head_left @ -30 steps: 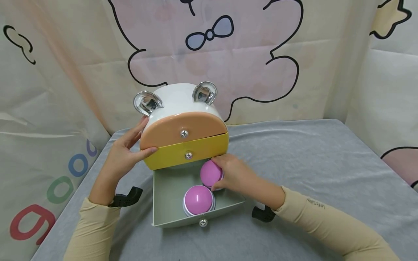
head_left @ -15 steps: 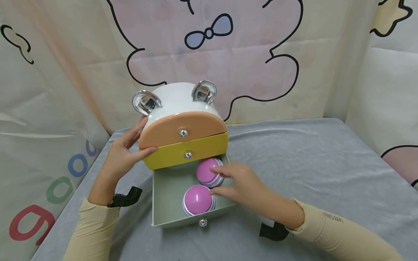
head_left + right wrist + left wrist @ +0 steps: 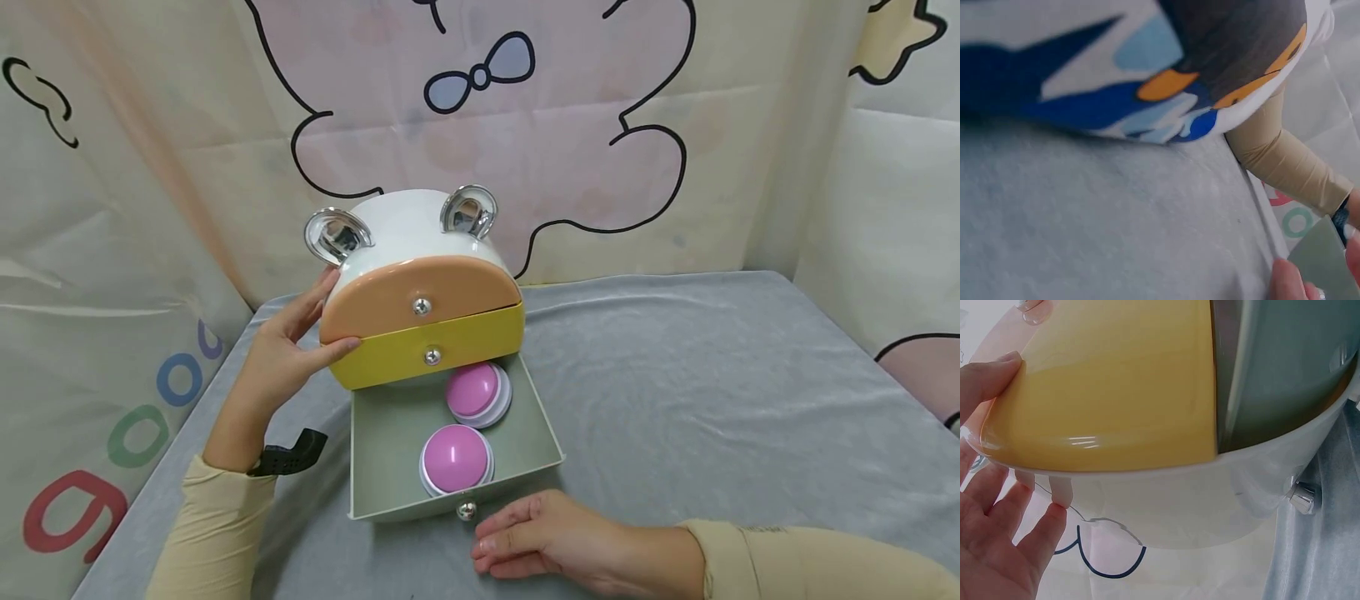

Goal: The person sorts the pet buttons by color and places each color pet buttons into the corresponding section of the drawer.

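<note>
A white drawer box (image 3: 408, 221) with silver ears stands on the table. My left hand (image 3: 277, 358) holds its left side, thumb on the front of the yellow drawer (image 3: 393, 357) and fingers along the white side wall, as the left wrist view (image 3: 1016, 531) also shows. Below, the pale green drawer (image 3: 386, 454) is pulled out. Inside it are two pink-and-white round things: one (image 3: 455, 458) near the front, the other (image 3: 474, 392) tilted farther back. My right hand (image 3: 547, 533), holding nothing, is just in front of the drawer beside its silver knob (image 3: 466, 511), fingers loosely bent; contact is unclear.
A closed orange drawer (image 3: 420, 292) sits above the yellow one. Grey cloth (image 3: 675, 400) covers the table. Printed curtains (image 3: 570, 167) hang behind and at both sides. In the right wrist view, patterned clothing (image 3: 1147, 75) is close to the camera.
My right hand has let go of the rear pink-and-white thing and moved out toward me, to the drawer's front. That thing now leans left. My left hand stays where it was.
</note>
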`<action>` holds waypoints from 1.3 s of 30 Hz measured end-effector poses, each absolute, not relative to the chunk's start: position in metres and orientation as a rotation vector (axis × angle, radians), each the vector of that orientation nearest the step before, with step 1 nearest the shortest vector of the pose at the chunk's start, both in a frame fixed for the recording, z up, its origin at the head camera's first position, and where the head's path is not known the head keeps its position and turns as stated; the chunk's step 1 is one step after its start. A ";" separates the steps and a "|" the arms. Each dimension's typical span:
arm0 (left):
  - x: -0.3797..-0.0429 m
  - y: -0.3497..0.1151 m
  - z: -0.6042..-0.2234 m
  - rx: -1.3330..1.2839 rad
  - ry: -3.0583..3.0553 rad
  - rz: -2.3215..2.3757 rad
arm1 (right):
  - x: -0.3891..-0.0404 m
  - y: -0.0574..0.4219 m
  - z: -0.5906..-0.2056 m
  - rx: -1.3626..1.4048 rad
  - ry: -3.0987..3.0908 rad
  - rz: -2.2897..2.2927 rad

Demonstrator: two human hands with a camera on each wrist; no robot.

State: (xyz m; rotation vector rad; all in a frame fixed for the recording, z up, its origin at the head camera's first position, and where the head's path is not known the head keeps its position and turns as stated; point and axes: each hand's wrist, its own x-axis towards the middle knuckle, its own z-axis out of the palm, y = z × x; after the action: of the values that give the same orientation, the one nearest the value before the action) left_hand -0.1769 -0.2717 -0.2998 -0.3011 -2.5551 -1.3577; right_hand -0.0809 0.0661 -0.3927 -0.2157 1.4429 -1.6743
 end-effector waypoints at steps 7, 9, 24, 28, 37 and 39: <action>-0.178 -0.272 -0.301 -0.313 -2.555 -1.350 | -0.083 0.061 -0.404 -0.153 1.393 -1.774; -0.178 -0.272 -0.301 -0.316 -2.553 -1.348 | -0.083 0.059 -0.405 -0.137 1.377 -1.788; -0.176 -0.271 -0.298 -0.297 -2.567 -1.342 | -0.085 0.040 -0.409 -0.006 1.348 -1.854; -0.176 -0.271 -0.298 -0.293 -2.564 -1.349 | -0.086 0.039 -0.411 0.001 1.349 -1.864; -0.176 -0.272 -0.298 -0.302 -2.561 -1.358 | -0.088 0.036 -0.412 -0.010 1.366 -1.876; -0.176 -0.272 -0.298 -0.300 -2.561 -1.361 | -0.089 0.035 -0.411 -0.021 1.373 -1.876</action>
State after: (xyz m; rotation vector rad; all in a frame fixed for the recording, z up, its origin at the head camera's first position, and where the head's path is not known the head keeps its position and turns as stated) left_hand -0.1761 -0.2719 -0.2983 -0.3001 -2.5613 -1.3612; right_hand -0.0887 0.0352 -0.4112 -0.0209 1.3727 -1.8760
